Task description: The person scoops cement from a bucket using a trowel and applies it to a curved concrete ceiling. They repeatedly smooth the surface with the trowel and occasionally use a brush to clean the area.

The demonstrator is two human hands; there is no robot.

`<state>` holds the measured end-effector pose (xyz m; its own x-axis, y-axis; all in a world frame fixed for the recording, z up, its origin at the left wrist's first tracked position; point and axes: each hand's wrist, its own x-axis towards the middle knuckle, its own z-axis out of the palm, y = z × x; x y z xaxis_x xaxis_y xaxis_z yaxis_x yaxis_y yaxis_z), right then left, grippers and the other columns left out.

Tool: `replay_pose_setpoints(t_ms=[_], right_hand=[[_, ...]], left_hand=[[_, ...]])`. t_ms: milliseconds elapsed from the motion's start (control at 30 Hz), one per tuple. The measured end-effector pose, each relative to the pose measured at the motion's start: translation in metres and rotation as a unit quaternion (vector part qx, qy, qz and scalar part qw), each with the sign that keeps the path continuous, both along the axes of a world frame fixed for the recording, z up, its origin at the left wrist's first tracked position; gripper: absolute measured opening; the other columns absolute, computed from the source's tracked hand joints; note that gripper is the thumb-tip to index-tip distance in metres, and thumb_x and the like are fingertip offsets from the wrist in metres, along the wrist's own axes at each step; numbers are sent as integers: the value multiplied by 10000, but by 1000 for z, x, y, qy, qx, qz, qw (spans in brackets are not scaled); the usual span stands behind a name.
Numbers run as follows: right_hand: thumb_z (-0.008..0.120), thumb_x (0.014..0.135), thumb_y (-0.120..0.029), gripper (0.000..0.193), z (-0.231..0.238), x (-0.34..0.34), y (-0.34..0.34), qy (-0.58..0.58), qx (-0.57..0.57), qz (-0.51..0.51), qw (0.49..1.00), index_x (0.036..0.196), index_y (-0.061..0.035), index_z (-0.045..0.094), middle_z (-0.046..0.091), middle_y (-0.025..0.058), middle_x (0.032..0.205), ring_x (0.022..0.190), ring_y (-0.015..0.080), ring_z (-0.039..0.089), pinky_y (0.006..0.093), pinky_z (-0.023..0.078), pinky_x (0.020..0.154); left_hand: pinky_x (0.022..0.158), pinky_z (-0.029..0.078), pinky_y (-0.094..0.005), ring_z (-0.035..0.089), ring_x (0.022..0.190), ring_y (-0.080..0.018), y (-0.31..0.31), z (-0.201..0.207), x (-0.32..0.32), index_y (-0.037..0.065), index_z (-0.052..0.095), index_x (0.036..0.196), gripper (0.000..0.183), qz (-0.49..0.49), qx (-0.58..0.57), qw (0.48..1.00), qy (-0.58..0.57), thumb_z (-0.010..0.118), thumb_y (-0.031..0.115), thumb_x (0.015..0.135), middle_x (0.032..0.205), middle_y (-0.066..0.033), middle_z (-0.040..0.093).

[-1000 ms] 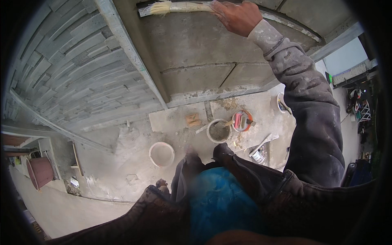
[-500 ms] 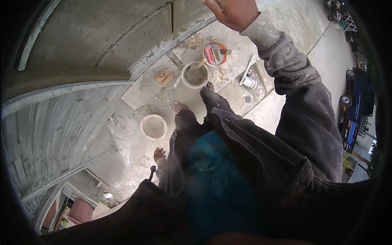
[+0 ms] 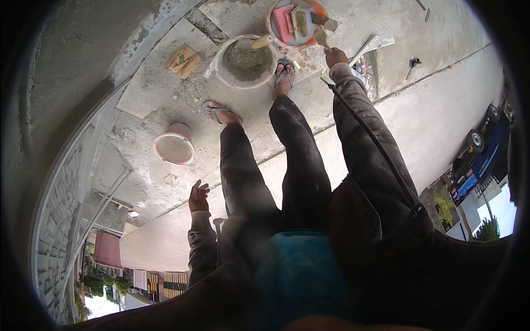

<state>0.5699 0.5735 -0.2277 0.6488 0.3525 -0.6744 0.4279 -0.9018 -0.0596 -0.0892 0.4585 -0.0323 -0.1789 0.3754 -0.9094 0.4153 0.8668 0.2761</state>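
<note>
My right hand (image 3: 335,57) is closed on what looks like a paintbrush (image 3: 321,36), its tan head at the rim of an orange-and-white bucket (image 3: 270,26). In that bucket lie a pink-red block-like tool (image 3: 284,23), a yellowish sponge-like block (image 3: 300,23) and a flat dark blade (image 3: 326,21). Beside it stands a round tub (image 3: 221,65) of wet grey mortar (image 3: 247,62), a wooden-handled tool (image 3: 262,41) resting on its rim. My left hand (image 3: 199,196) hangs by my left leg, fingers apart and holding nothing.
A smaller pinkish bucket (image 3: 178,138) stands left of my sandalled feet. Brown folded paper or board (image 3: 183,61) lies near the tub. A plastered wall (image 3: 77,49) rises at the left. A blue vehicle (image 3: 483,157) is at the right.
My right hand has come down from high by the wall to the orange-and-white bucket, brush now visible. My view has tilted, and my left hand shows more fully.
</note>
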Motion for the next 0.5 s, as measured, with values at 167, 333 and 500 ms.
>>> replay_pose_setpoints(t_ms=[167,333,500], right_hand=[[519,945,-530,575,-30,5,15,81,50,-159,983,1336,-112,572,671,183,1183,1117,374,625,464,481,955],[748,850,-328,561,43,-73,39,-94,289,386,871,1322,-108,540,532,197,1289,1148,354,545,457,490,925],[710,859,-289,444,-17,-115,93,-81,168,535,824,1253,-125,584,625,147,1131,970,353,628,463,525,794]], left_hand=[[795,519,-315,679,958,-192,37,-138,130,-7,474,1399,569,58,-75,994,-48,623,293,940,1063,-91,695],[853,516,-367,613,1109,-264,45,-360,216,-72,303,1476,1083,105,6,993,54,839,507,734,1413,-251,493],[838,532,-367,692,944,-243,99,-391,252,-37,639,1149,558,197,103,974,-42,832,316,763,1093,-151,719]])
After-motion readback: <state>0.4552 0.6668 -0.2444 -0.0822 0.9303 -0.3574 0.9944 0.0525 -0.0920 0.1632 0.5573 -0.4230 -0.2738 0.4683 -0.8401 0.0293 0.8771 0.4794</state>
